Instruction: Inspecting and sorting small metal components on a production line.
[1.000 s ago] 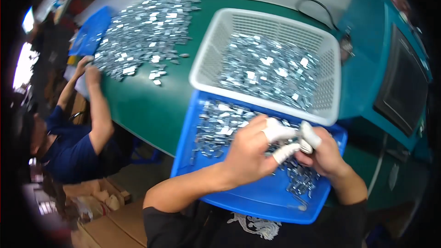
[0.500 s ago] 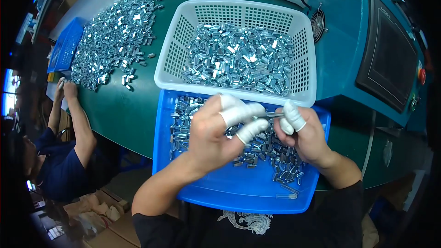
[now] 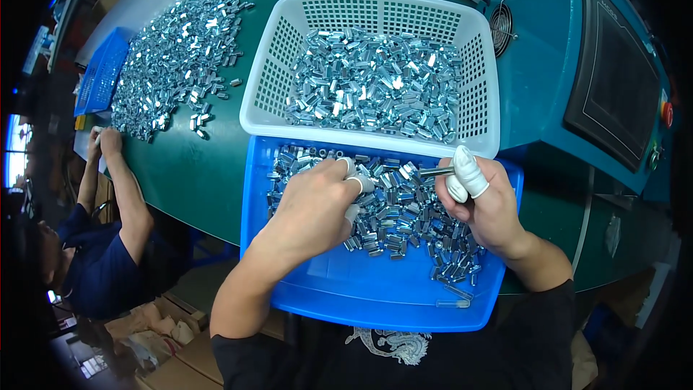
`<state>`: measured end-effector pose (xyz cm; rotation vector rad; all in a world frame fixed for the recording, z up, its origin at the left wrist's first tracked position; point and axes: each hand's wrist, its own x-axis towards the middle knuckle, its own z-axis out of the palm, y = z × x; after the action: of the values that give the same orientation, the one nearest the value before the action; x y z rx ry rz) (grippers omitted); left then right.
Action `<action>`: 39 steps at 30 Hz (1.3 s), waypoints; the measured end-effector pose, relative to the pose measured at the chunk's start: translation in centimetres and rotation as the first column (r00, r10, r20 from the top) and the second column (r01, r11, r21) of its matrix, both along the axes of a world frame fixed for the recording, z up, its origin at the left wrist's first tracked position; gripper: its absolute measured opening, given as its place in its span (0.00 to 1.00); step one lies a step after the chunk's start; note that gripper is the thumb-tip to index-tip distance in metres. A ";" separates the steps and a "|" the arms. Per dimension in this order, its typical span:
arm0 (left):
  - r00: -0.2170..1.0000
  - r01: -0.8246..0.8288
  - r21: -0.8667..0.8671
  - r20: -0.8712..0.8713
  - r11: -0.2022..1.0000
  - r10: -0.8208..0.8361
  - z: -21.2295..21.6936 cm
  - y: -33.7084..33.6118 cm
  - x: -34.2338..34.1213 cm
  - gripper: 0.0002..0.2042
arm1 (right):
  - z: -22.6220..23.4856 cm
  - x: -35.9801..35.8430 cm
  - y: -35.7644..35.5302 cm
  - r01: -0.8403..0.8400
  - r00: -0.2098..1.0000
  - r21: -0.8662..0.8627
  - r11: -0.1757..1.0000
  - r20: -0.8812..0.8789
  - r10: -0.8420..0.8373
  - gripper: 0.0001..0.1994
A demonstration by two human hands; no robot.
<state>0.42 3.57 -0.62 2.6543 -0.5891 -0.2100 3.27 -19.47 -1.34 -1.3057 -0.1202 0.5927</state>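
Pinching a slim metal rod [image 3: 436,171] in the right hand [image 3: 485,206], left hand [image 3: 317,206] spread loose over zinc-plated nuts [image 3: 404,209] just beside it in the blue tray [image 3: 361,292].

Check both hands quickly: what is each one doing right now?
Left hand: palm down, fingers curled into the metal parts in the blue tray; grip hidden.
Right hand: closed on a thin metal rod.

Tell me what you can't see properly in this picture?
- Head view: what the left hand touches among the metal pieces in the blue tray is hidden by its palm.
- Most of the thin metal rod is hidden inside the right hand.
- The basket pieces are too small to tell their shape.
- The co-worker's hands sit at the table's edge, too small to read.
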 end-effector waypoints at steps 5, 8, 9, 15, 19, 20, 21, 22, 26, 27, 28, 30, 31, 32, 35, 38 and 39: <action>1.000 0.015 0.094 -0.004 0.995 -0.014 -0.3 -0.1 0.0 0.16 | 0.3 -0.1 0.0 -0.040 0.999 0.011 0.999 0.028 0.040 0.18; 0.999 0.035 0.083 0.038 0.996 -0.039 -0.8 0.0 0.2 0.17 | 0.2 0.1 0.0 -0.051 0.998 -0.001 0.999 0.041 0.051 0.17; 0.998 0.032 0.090 0.046 0.995 -0.036 -0.5 0.0 0.2 0.17 | 0.2 0.0 0.0 -0.047 0.998 0.005 0.999 0.033 0.046 0.17; 0.887 -0.315 -0.408 -0.448 0.857 0.113 2.3 -0.8 0.4 0.11 | 0.1 -0.2 -0.2 -0.032 0.998 0.002 0.999 0.056 0.032 0.17; 0.920 -0.322 -0.718 -0.391 0.617 0.024 1.2 -1.3 -0.4 0.12 | 0.2 -0.4 -0.3 -0.035 0.989 -0.079 0.996 0.140 0.046 0.18; 0.922 -0.318 -0.737 -0.386 0.596 0.015 1.3 -1.5 -0.5 0.12 | 0.2 -0.5 -0.4 -0.043 0.988 -0.073 0.996 0.147 0.054 0.18; 0.921 -0.318 -0.766 -0.389 0.558 -0.009 1.2 -1.7 -0.7 0.13 | 0.1 -0.4 -0.5 -0.042 0.981 -0.115 0.992 0.183 0.063 0.18; 0.919 -0.319 -0.793 -0.392 0.520 -0.035 1.1 -1.9 -0.8 0.13 | 0.1 -0.5 -0.4 -0.038 0.973 -0.156 0.987 0.219 0.072 0.19; 0.939 -0.277 -0.776 -0.343 0.567 -0.010 0.6 -2.5 -0.9 0.12 | 0.3 -0.6 0.0 -0.020 0.933 -0.213 0.977 0.346 0.094 0.21; 0.951 -0.264 -0.782 -0.307 0.565 0.020 0.6 -2.7 -1.0 0.12 | 0.3 -0.6 0.1 -0.030 0.931 -0.204 0.978 0.351 0.102 0.22; 0.952 -0.266 -0.781 -0.306 0.565 0.025 0.5 -2.9 -1.0 0.12 | 0.3 -0.7 0.1 -0.035 0.930 -0.203 0.979 0.352 0.106 0.22; 0.921 -0.363 -0.830 -0.389 0.424 0.028 0.0 -3.0 -1.3 0.11 | 0.3 -0.8 0.2 0.012 0.917 -0.232 0.973 0.391 0.082 0.22; 0.908 -0.394 -0.827 -0.418 0.402 0.031 -0.1 -3.0 -1.3 0.11 | 0.4 -0.8 0.3 0.006 0.917 -0.230 0.973 0.390 0.087 0.22; 0.908 -0.397 -0.826 -0.418 0.401 0.037 0.0 -3.1 -1.3 0.11 | 0.6 -0.8 0.4 0.003 0.923 -0.242 0.970 0.374 0.090 0.21; 0.989 -0.112 -0.770 -0.023 0.628 0.148 -0.3 -3.5 -1.2 0.09 | 0.9 -0.9 0.4 -0.016 0.948 -0.234 0.972 0.306 0.089 0.20; 0.968 -0.247 -0.845 -0.188 0.475 0.168 -0.1 -4.1 -1.6 0.08 | 1.0 -1.0 0.2 -0.036 0.974 -0.198 0.980 0.212 0.078 0.20; 0.936 -0.351 -0.871 -0.314 0.343 0.160 -0.4 -4.5 -1.9 0.08 | 1.0 -1.1 0.2 -0.042 0.983 -0.182 0.982 0.169 0.074 0.20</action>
<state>-1.48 -0.95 -1.07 1.5218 -0.1027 0.0114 2.18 -19.23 -0.32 -1.5314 -0.2557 0.5472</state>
